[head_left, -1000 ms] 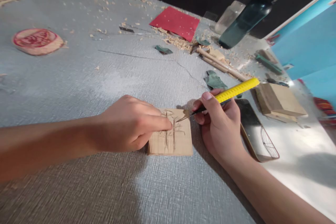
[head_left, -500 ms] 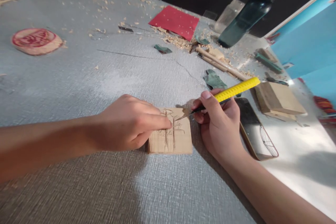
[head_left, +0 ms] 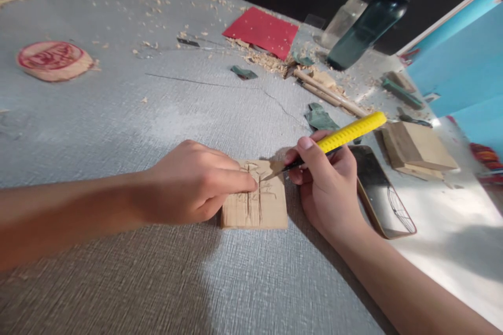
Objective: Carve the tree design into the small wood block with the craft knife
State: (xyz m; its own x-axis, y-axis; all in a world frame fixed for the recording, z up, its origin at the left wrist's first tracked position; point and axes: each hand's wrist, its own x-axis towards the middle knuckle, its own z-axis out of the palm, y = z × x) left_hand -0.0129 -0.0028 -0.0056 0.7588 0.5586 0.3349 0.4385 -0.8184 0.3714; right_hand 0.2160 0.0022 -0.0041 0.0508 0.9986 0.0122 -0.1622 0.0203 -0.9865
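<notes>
A small square wooden block (head_left: 273,209) lies flat on the grey textured table, its top marked with carved and dark drawn lines. My left hand (head_left: 196,183) grips the block from the left, fingers closed together and the index finger pressing on its face; the thumb is hidden. My right hand (head_left: 328,183) is wrapped round a craft knife (head_left: 351,132) with a yellow handle. Its narrow blade reaches down-left to the carved lines, close to my left index fingertip. A phone (head_left: 383,193) with a dark, glossy screen lies just right of my right hand.
A round wooden piece with a red design (head_left: 55,61) lies at the left. Behind are wood shavings, red paper (head_left: 261,32), scraps of green sandpaper (head_left: 320,116), wooden sticks (head_left: 330,94) and a dark bottle (head_left: 365,31). Stacked wooden blocks (head_left: 418,146) sit at the right.
My right hand and the knife have shifted slightly left, the yellow handle end moving a little left and up. My left hand and the block look almost unmoved.
</notes>
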